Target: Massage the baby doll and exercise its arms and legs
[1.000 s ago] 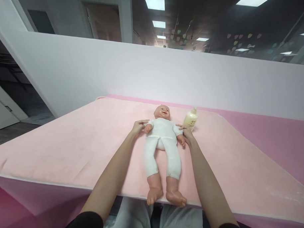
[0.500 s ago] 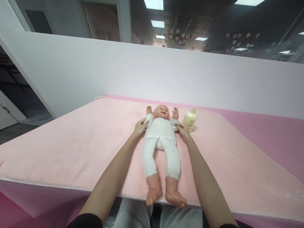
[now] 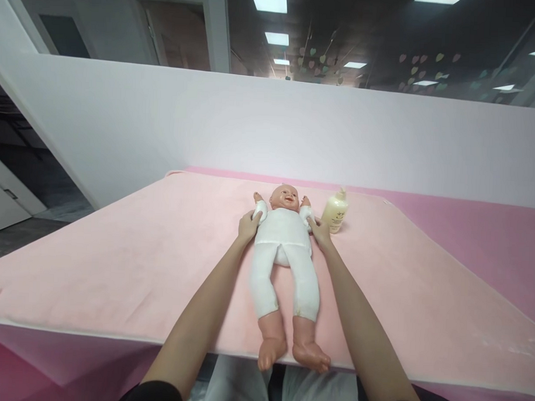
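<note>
A baby doll (image 3: 283,248) in a white suit lies on its back on a pale pink mat (image 3: 116,265), head away from me, bare feet at the near edge. Its arms are raised beside its head. My left hand (image 3: 248,227) grips the doll's upper arm on the left side. My right hand (image 3: 321,231) grips the other upper arm. A cream lotion bottle (image 3: 335,211) stands just right of the doll's head, close to my right hand.
The mat covers a darker pink table (image 3: 490,231) that runs to the right. A white partition wall (image 3: 296,125) rises behind it. An open doorway and dark floor lie at the far left. My knees show under the near edge.
The doll's arms have swung from its sides up beside its head. Both my hands moved from its wrists to its upper arms and closed on them.
</note>
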Action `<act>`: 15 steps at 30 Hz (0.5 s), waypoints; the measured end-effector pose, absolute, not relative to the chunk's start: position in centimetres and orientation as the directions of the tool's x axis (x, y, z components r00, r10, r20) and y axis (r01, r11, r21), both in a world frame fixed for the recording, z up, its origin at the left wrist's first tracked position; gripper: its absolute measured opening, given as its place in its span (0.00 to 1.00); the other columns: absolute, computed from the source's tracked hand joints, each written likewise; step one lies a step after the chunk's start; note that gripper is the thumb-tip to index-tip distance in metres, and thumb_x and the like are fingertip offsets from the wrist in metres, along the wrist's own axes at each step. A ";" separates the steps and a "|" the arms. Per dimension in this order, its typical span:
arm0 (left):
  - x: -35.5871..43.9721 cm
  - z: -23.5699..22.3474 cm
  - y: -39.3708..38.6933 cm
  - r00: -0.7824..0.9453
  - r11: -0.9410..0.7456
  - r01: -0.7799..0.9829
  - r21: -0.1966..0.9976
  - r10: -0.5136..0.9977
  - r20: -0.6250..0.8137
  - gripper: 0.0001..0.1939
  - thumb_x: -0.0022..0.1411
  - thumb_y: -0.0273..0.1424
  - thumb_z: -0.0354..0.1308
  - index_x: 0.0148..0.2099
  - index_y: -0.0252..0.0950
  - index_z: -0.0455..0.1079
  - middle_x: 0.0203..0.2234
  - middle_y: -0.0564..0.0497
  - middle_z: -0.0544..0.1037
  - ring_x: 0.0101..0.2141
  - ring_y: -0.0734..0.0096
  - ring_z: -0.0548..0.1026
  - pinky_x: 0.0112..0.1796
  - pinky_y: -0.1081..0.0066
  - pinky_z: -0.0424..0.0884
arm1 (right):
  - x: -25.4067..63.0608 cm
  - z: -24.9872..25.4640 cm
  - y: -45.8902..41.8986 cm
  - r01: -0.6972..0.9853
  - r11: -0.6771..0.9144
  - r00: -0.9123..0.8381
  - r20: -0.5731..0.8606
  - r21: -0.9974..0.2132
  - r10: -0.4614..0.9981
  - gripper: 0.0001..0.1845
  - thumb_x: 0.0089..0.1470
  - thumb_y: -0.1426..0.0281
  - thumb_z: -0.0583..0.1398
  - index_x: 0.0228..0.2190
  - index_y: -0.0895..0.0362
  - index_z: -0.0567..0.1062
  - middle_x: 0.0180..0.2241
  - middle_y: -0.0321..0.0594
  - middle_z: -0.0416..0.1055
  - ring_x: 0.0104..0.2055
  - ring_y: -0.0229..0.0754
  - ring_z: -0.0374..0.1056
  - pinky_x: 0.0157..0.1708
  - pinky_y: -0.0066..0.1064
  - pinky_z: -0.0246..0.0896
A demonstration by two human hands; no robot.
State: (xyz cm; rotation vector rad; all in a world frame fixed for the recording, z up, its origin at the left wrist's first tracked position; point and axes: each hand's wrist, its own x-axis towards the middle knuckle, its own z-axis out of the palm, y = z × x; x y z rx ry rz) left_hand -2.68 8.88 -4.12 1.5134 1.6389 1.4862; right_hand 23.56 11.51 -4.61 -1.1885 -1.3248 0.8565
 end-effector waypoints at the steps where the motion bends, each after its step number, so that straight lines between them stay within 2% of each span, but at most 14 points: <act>1: -2.8 -4.1 8.8 -0.272 -0.209 0.319 0.925 0.914 0.300 0.24 0.58 0.44 0.57 0.49 0.31 0.76 0.36 0.44 0.80 0.30 0.66 0.71 0.29 0.71 0.62 | 23.8 -4.6 11.4 0.102 0.223 0.097 0.233 -0.969 0.968 0.23 0.40 0.50 0.65 0.30 0.58 0.79 0.29 0.40 0.77 0.32 0.44 0.70 0.31 0.32 0.65; 3: -2.9 -4.1 8.6 -0.240 -0.221 0.133 0.966 0.939 0.248 0.32 0.52 0.44 0.62 0.56 0.32 0.73 0.41 0.44 0.80 0.28 0.70 0.70 0.26 0.73 0.61 | 24.2 -4.6 11.1 -0.022 0.207 0.066 0.205 -0.978 0.977 0.22 0.38 0.55 0.68 0.33 0.57 0.81 0.33 0.40 0.79 0.35 0.44 0.71 0.35 0.32 0.66; 6: -2.9 -3.7 8.4 -0.216 -0.213 -0.059 0.975 0.957 0.196 0.35 0.44 0.37 0.65 0.56 0.33 0.73 0.45 0.44 0.79 0.28 0.73 0.70 0.24 0.75 0.60 | 25.0 -4.6 10.7 -0.192 0.159 -0.022 0.166 -0.968 0.986 0.20 0.37 0.63 0.69 0.36 0.55 0.82 0.36 0.39 0.79 0.39 0.43 0.73 0.43 0.35 0.67; 9: -2.9 -3.5 8.2 -0.200 -0.164 -0.183 0.969 0.972 0.127 0.29 0.37 0.28 0.62 0.47 0.33 0.79 0.40 0.44 0.80 0.29 0.71 0.72 0.25 0.75 0.62 | 25.6 -4.7 10.3 -0.288 0.099 -0.065 0.123 -0.953 0.990 0.14 0.33 0.71 0.68 0.29 0.55 0.82 0.35 0.39 0.79 0.40 0.45 0.73 0.47 0.38 0.67; 12: -3.1 -3.3 8.1 -0.218 -0.149 -0.287 0.946 0.972 0.087 0.16 0.31 0.24 0.60 0.29 0.32 0.78 0.37 0.43 0.80 0.31 0.68 0.74 0.27 0.73 0.65 | 25.9 -4.8 10.2 -0.316 0.112 -0.020 0.125 -0.942 0.992 0.03 0.32 0.75 0.65 0.16 0.55 0.77 0.37 0.40 0.79 0.43 0.47 0.73 0.50 0.40 0.67; 14: -3.1 -3.1 8.0 -0.242 -0.176 -0.341 0.923 0.966 0.095 0.09 0.30 0.22 0.60 0.22 0.32 0.75 0.36 0.43 0.80 0.33 0.66 0.75 0.30 0.71 0.68 | 25.9 -5.0 10.3 -0.324 0.134 -0.002 0.142 -0.936 0.990 0.05 0.32 0.76 0.63 0.13 0.55 0.74 0.38 0.40 0.79 0.45 0.47 0.73 0.51 0.41 0.66; 15: -3.0 -3.0 7.9 -0.249 -0.184 -0.356 0.916 0.964 0.097 0.08 0.29 0.22 0.60 0.21 0.32 0.74 0.35 0.43 0.80 0.33 0.66 0.75 0.30 0.71 0.68 | 25.9 -5.0 10.4 -0.327 0.144 -0.001 0.152 -0.934 0.988 0.05 0.32 0.76 0.63 0.13 0.55 0.74 0.38 0.40 0.79 0.45 0.47 0.73 0.52 0.41 0.66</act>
